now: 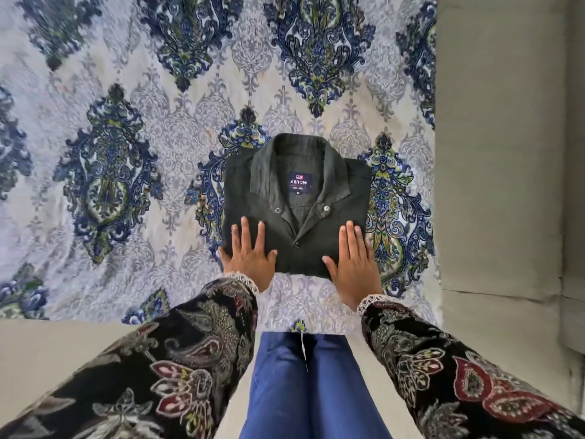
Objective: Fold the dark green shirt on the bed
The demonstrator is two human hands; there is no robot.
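A bed (133, 74) spread with a blue, green and grey damask-patterned sheet fills the view, a grey wall (500, 153) along its right edge. The dark green shirt (297, 217) lies folded into a neat rectangle near the bed's near edge, collar up. The left hand (250, 258) and right hand (356, 264) press flat on its near corners, fingers straight, gripping nothing; bare sheet lies around it.

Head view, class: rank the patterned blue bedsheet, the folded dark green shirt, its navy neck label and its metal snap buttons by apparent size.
1. Patterned blue bedsheet
2. Folded dark green shirt
3. Navy neck label
4. Metal snap buttons, which look alike
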